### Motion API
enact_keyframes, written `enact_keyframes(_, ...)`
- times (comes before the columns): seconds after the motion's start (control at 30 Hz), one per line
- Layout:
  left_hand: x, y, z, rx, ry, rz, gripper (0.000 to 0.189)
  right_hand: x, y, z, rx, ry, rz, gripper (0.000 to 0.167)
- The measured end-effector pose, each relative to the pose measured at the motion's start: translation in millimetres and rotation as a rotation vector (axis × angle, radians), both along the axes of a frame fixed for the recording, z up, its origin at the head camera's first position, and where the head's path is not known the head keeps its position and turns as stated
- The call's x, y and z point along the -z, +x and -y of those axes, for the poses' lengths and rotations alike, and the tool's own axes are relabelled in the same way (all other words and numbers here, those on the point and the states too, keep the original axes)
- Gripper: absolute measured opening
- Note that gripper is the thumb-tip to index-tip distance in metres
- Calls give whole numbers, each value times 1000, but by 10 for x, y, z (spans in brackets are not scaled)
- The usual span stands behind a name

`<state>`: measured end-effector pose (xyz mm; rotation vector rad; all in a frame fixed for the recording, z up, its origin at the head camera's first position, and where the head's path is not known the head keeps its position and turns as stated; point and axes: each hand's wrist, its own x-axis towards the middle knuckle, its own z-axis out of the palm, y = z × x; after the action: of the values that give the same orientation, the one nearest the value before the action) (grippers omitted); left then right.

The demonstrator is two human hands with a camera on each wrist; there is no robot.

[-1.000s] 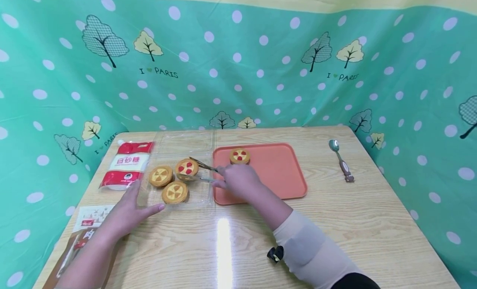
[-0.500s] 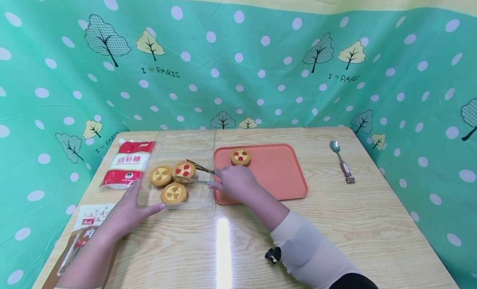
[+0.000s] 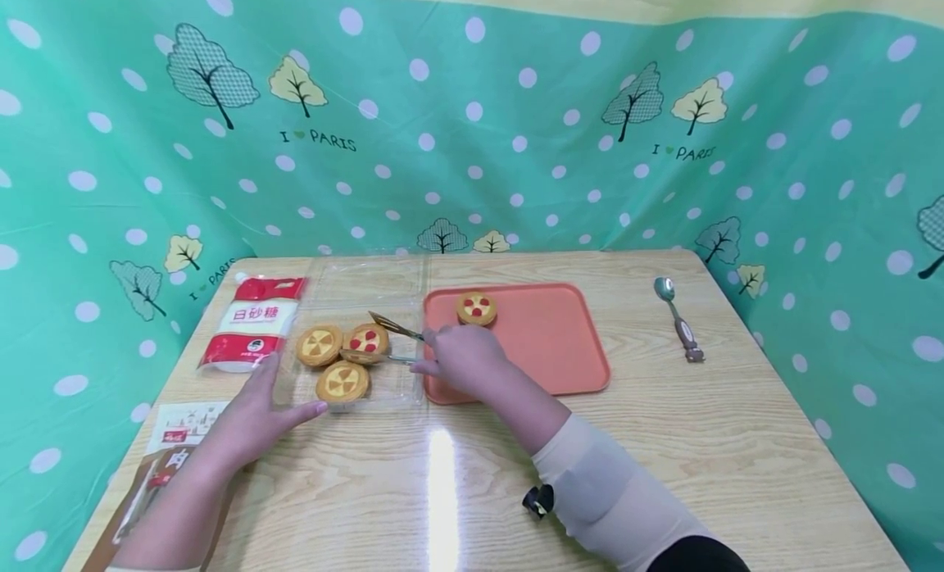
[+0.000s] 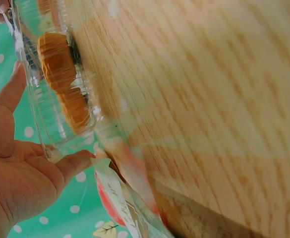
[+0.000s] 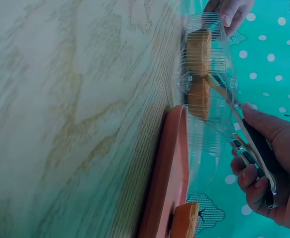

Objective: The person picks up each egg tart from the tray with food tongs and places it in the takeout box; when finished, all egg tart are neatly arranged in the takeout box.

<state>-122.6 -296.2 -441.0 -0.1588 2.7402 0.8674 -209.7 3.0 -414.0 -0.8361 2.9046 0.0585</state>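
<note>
A clear plastic box (image 3: pixel 406 388) holds a tart with red hearts (image 3: pixel 369 336) and two tarts with yellow wedge tops (image 3: pixel 319 345). My right hand (image 3: pixel 463 357) grips metal tongs (image 3: pixel 398 326), their arms spread on either side of the red-heart tart. In the right wrist view, fingers and thumb wrap the tongs' handles (image 5: pixel 263 153) while the tips reach into the box. My left hand (image 3: pixel 254 420) lies at the box's near left corner, thumb and fingers straight and spread along its sides. The left wrist view shows its fingertips right at the box wall (image 4: pixel 40 116).
Right of the box lies a pink tray (image 3: pixel 546 342) bearing another red-heart tart (image 3: pixel 476 308). A white-and-red sugar bag (image 3: pixel 254 322) lies left of the box, with a brown-and-white package (image 3: pixel 173 437) under the left forearm. A spoon (image 3: pixel 677 322) rests at the far right.
The tongs' tips have shifted slightly left around the red-heart tart, which has moved a little. The near yellow-topped tart has slid slightly left. The left hand stays in place.
</note>
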Motion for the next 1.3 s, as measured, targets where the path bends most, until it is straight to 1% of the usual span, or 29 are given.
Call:
enact_keyframes(0.2, -11, -5, 5, -2, 8, 4, 128, -43, -3, -19, 18, -15, 23, 69)
enact_keyframes(0.4, -13, 0, 0, 0, 5, 0, 127, -111, 4, -100, 26, -64, 2, 67)
enact_keyframes(0.6, -3, 1, 3, 0, 15, -3, 126, -181, 18, -213, 38, -109, 0, 69)
enact_keyframes(0.73, -6, 2, -7, -1, 3, 7, 126, -232, 17, -316, 51, -144, -20, 69)
enact_keyframes(0.9, -11, 1, -17, -1, -4, 12, 127, -303, -4, -476, 65, -176, -74, 70)
enact_keyframes(1.0, -17, 2, -21, -1, -1, 10, 127, -341, -23, -583, 91, -205, -81, 71)
enact_keyframes(1.1, -23, 4, -27, 0, 4, 7, 126, -384, -40, -690, 145, -249, -45, 72)
enact_keyframes(1.2, -28, 8, -33, -1, 10, 10, 126, -422, -52, -790, 195, -271, -17, 72)
enact_keyframes(1.3, -32, 13, -37, 0, 9, 13, 126, -437, -56, -885, 212, -290, -17, 71)
